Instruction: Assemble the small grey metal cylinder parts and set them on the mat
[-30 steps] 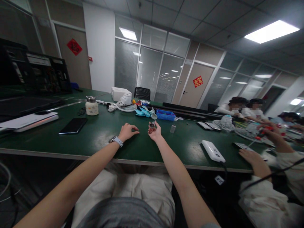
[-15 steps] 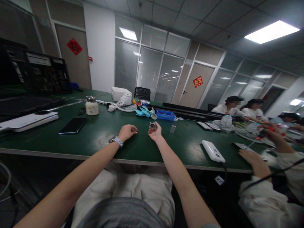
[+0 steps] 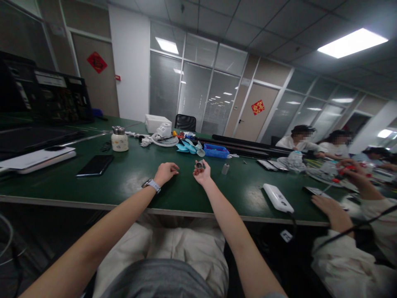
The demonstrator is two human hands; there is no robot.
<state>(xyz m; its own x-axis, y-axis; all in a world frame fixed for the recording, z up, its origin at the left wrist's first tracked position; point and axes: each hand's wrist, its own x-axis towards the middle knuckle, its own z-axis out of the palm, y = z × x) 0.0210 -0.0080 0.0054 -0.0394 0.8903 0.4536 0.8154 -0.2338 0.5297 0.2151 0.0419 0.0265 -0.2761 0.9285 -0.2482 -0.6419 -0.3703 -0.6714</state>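
Note:
My right hand (image 3: pixel 203 174) is turned palm up, its fingers curled round a small round metal part (image 3: pixel 199 165) with a dark hollow end facing me. My left hand (image 3: pixel 166 173), with a watch (image 3: pixel 151 184) on its wrist, rests on the green table with loosely bent fingers and holds nothing that I can see. Right of my right hand stands a small silver metal cylinder (image 3: pixel 225 168). Beyond the hands lie light-blue fan blades (image 3: pixel 188 147), a blue plastic basket (image 3: pixel 216 150) and a white fan grille (image 3: pixel 166 141).
A phone (image 3: pixel 94 165), a cream flask (image 3: pixel 119 140) and a white laptop-like slab (image 3: pixel 37 158) are on the left of the table (image 3: pixel 130 196). A white power strip (image 3: pixel 278 198) lies at right. Beside it, a co-worker's hands (image 3: pixel 333 211) work with a red-handled screwdriver.
Both hands stay almost where they were. The round metal part seems slightly turned in my right hand, and the camera view has shifted a little.

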